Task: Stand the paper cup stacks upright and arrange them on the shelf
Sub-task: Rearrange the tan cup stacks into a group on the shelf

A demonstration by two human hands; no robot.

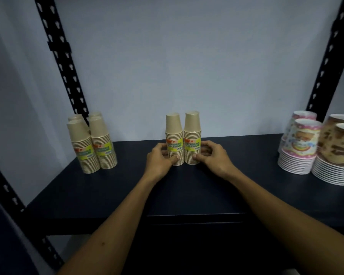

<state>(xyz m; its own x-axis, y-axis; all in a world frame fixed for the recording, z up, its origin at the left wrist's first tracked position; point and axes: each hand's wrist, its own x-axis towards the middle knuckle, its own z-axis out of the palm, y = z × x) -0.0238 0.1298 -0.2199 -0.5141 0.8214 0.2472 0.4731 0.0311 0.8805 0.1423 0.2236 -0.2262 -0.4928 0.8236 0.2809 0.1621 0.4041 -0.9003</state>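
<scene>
Two tan paper cup stacks stand upright side by side in the middle of the dark shelf, each with a yellow-green label. My left hand grips the left stack near its base, thumb on the front. My right hand grips the right stack the same way. The two stacks touch each other. At the left of the shelf stands a group of several more tan stacks, upright and close together.
Patterned paper bowl stacks sit at the right: pink-and-white ones and brown ones. Black perforated uprights frame the shelf on both sides. A pale wall is behind. Bare shelf lies between the groups.
</scene>
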